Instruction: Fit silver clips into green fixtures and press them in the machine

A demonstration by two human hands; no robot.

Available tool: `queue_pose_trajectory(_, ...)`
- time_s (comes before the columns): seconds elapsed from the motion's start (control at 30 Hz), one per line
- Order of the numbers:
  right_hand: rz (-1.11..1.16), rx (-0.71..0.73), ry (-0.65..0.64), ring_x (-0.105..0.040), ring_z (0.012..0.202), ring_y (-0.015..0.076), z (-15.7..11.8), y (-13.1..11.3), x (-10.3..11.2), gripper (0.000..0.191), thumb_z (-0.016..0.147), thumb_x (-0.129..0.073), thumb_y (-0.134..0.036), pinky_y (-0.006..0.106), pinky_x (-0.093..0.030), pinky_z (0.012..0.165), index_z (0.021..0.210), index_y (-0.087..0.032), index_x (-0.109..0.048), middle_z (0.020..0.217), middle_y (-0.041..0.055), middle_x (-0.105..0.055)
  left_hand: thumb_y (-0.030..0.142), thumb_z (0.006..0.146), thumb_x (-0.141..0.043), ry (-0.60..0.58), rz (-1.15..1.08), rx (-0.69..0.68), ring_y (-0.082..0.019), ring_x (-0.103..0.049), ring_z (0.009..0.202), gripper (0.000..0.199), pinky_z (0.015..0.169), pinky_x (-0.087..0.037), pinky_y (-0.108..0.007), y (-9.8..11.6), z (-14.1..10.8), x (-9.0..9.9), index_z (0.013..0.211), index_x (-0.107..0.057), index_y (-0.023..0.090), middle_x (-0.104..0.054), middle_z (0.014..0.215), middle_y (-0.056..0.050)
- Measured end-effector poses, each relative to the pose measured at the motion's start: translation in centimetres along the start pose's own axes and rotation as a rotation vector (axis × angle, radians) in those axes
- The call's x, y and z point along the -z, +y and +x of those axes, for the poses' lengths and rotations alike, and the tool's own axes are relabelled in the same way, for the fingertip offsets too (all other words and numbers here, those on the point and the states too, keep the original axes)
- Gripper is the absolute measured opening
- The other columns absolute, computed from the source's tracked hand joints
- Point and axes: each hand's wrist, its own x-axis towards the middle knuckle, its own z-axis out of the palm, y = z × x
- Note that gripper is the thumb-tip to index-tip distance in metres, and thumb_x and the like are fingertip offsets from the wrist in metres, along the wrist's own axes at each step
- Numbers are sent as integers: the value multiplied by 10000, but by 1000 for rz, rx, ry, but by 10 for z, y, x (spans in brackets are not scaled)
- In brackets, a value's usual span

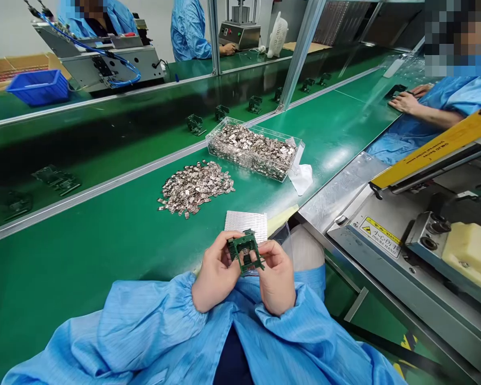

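Note:
Between my hands is a dark green plastic frame (246, 246) with an open middle, tilted toward me. My left hand (217, 272) is closed around its left side, thumb at the lower edge. My right hand (277, 275) grips the right side, its thumb and fingers pressed to the frame. Fingertips show through the opening; whether a small part sits there I cannot tell. Just beyond the frame lies a silvery ridged plate (246, 220). Past it on the green table is a heap of small metal pieces (196, 187).
A clear box (254, 152) full of metal pieces stands beyond the heap, a white paper (302, 179) at its corner. Several green frames (195, 124) sit on the strip behind the rail. To the right is a metal machine (385, 230); a co-worker's hands (409, 100) work farther back.

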Motion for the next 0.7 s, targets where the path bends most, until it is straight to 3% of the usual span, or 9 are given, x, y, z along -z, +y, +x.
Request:
queue_pose_trajectory(0.2,-21,-38,4,-553,624,133,-6,1,12,258,712,-813,-360,232,-480,553,735,-207,-607,693,-10,-621,187,750,-700,-61,33,60,-113,-556,672,294,603,-492,-207,-2,-5,-4,1021,-584,182,-615,822,-6)
queue_pose_trajectory(0.33,-142,-37,65,-594,721,151,-1,12,50,295,836,-697,-493,265,-515,648,914,-214,-642,833,25,-668,318,778,-713,-44,6,76,-144,-597,746,344,627,-532,-241,-6,9,1,1054,-555,187,-614,895,-27)
queue_pose_trajectory(0.4,-209,-45,102,-583,674,151,5,20,69,389,849,-638,-587,272,-505,609,905,-203,-658,823,42,-681,382,781,-714,-6,-23,62,-167,-623,811,398,663,-552,-266,-9,26,2,1076,-530,188,-609,930,-35)
queue_pose_trajectory(0.47,-260,-77,48,-563,595,149,11,28,79,481,831,-608,-657,269,-479,543,835,-182,-683,735,50,-679,387,775,-720,10,2,-8,-166,-625,851,412,738,-551,-276,-15,46,1,1075,-529,179,-613,948,-38)
queue_pose_trajectory(0.57,-291,-103,-105,-567,552,151,15,36,77,530,821,-604,-676,272,-473,532,729,-165,-709,636,51,-665,354,757,-730,-14,68,-127,-142,-608,822,391,770,-526,-256,-25,70,-9,1052,-549,172,-621,909,-26)
queue_pose_trajectory(0.7,-307,-65,-219,-562,528,144,16,43,68,472,857,-602,-618,271,-472,533,761,-175,-733,629,37,-672,341,753,-718,-87,115,-114,-142,-615,780,387,701,-519,-238,-35,79,-20,1061,-552,174,-639,881,-22)
